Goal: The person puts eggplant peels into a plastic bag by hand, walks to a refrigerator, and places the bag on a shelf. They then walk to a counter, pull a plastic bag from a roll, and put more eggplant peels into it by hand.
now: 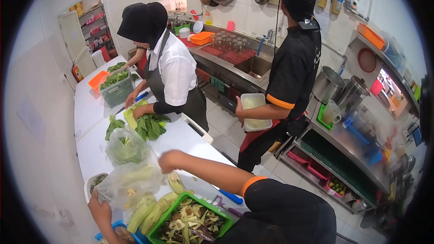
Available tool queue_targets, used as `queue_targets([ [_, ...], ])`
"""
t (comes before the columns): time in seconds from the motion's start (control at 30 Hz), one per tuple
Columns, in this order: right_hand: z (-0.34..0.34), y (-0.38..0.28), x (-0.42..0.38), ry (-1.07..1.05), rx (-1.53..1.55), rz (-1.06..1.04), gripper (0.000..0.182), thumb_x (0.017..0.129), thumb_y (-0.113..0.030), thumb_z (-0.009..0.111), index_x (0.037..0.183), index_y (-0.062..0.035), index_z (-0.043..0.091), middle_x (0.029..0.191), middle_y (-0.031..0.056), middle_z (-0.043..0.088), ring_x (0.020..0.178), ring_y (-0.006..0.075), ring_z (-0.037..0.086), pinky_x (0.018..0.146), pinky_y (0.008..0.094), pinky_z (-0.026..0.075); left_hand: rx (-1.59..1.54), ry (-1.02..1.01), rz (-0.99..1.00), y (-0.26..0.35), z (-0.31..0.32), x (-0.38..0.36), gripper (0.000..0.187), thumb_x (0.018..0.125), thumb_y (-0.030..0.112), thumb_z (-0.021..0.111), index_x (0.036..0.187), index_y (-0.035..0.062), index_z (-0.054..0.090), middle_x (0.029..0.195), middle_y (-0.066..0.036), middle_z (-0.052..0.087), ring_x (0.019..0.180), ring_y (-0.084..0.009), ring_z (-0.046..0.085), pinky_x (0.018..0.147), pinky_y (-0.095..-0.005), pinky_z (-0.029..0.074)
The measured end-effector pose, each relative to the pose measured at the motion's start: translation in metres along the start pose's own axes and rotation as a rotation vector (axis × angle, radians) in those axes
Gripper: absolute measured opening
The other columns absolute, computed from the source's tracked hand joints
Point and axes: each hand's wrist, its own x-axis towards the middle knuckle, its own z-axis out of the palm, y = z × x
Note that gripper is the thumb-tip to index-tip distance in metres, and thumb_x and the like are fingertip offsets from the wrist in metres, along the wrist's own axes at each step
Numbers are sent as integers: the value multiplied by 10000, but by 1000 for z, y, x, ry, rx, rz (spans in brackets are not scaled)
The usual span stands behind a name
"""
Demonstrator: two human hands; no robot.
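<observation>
Clear plastic bag (131, 183) of pale produce on white counter (190, 142), my right hand (168, 160) closed on its upper edge, my left hand (100, 208) gripping its lower corner, green basket (192, 221) of peelings just beside, co-worker (167, 68) cutting leafy greens (150, 125) further along.

2 hands of the camera wearer show: the left hand (100, 208) and the right hand (168, 160), both on 1 clear plastic bag (131, 181). A 2nd bag of greens (125, 146) lies further along the desk (190, 141). 2 co-workers stand nearby: 1 in a white shirt (174, 68), 1 in black (294, 65). 1 green basket of peelings (191, 222), 1 clear tub of leaves (116, 88), 1 orange tray (201, 38), 2 steel pots (340, 88).
</observation>
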Motion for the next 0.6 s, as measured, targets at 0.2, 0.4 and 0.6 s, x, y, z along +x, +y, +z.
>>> queue_targets([
  [0.2, 120, 7, 23, 62, 462, -47, 788, 861, -429, 662, 1522, -133, 351, 1049, 254, 690, 948, 383, 687, 820, 454, 543, -44, -27, 190, 18, 20, -18, 773, 691, -62, 498, 1459, -85, 413, 1533, -282, 398, 1428, -374, 403, 1168, -371, 319],
  [0.4, 139, 0, 38, 194, 372, -30, 713, 832, -285, 654, 1494, -157, 422, 1144, 218, 688, 1065, 352, 669, 899, 468, 533, -68, -32, 233, 21, 27, -33, 832, 663, -76, 497, 1487, -44, 393, 1593, -254, 317, 1456, -370, 360, 1178, -381, 305],
  [0.6, 2, -26, -83, -206, 424, -293, 717, 802, -277, 659, 1469, -124, 446, 1039, 143, 694, 625, 231, 664, 535, 342, 538, -165, -67, 273, 9, 21, -37, 862, 652, -80, 464, 1506, -45, 353, 1581, -263, 332, 1449, -382, 363, 1173, -376, 312],
])
